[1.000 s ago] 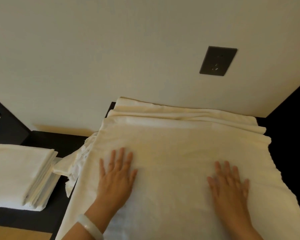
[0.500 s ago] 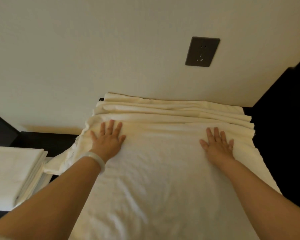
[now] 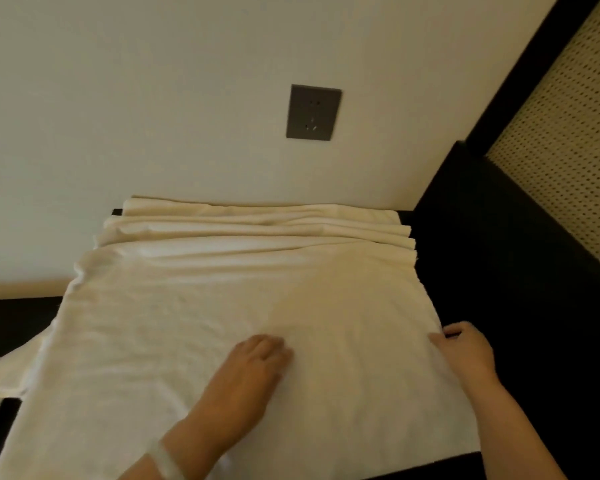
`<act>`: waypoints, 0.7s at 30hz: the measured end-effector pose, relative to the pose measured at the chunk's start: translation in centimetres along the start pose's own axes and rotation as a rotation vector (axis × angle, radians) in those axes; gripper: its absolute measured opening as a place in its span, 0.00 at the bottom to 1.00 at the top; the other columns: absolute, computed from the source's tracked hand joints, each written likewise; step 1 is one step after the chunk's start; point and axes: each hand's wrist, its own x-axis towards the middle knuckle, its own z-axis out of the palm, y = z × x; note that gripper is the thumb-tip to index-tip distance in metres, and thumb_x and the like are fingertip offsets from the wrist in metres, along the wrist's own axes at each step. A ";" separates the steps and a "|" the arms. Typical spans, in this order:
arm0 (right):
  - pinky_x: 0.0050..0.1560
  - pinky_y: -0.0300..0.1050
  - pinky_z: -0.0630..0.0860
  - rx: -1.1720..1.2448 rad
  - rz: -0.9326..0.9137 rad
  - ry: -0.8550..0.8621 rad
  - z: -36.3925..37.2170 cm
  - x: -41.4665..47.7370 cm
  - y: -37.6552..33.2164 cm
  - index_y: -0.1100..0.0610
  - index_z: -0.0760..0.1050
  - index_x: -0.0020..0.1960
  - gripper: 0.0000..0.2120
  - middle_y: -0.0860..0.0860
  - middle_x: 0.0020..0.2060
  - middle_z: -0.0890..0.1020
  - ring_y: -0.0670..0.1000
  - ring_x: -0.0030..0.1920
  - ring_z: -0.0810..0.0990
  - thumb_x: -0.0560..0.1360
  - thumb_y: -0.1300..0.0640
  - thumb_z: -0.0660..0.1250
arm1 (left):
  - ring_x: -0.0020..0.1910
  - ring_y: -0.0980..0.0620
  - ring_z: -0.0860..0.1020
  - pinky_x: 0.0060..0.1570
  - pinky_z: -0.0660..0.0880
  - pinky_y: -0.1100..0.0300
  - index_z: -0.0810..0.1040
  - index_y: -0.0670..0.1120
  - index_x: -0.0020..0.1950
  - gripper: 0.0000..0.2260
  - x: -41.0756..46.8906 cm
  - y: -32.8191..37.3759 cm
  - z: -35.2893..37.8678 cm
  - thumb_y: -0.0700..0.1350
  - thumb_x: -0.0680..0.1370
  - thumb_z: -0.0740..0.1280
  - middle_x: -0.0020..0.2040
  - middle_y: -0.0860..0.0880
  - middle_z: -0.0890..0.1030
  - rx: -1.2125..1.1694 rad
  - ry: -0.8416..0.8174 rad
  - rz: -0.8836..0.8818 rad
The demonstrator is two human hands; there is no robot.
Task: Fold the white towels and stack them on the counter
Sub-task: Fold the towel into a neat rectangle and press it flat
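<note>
Pinches the right edge of the white towel with the right grip: thumb on top of the cloth, fingers curled over the hem, knuckles out over the dark surface beside it. Presses down with the left grip near the middle of the near half, palm on the cloth, fingers together and only slightly bent, pinching nothing. Well apart from each other, both on the same towel. On the left wrist, a pale bracelet, close to the bottom of the view. Under both, towel spread wide over the dark bench, covering nearly all of the top. Smooth with faint creases in the near part, bunched into several long ridges at the far end, right against the wall. At the left, a loose corner of cloth drooping off the side of the bench; cannot tell whether same towel or another. Beyond that, at the very left edge, slivers of white, too little in view to name. Above the far ridges, on the wall, a dark grey socket plate. To the right, a tall black panel rising beside the bench, and past it a cream perforated screen. Warm dim light, towel yellowish toward the right.
</note>
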 end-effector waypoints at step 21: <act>0.51 0.57 0.79 0.125 0.043 -0.232 -3.2 0.7 1.9 0.67 0.79 0.48 0.10 0.62 0.44 0.83 0.62 0.44 0.82 0.75 0.59 0.72 | 0.34 0.57 0.67 0.34 0.62 0.67 0.68 0.53 0.40 0.15 1.0 -0.3 -2.6 0.37 0.66 0.71 0.37 0.56 0.69 0.163 -0.246 0.285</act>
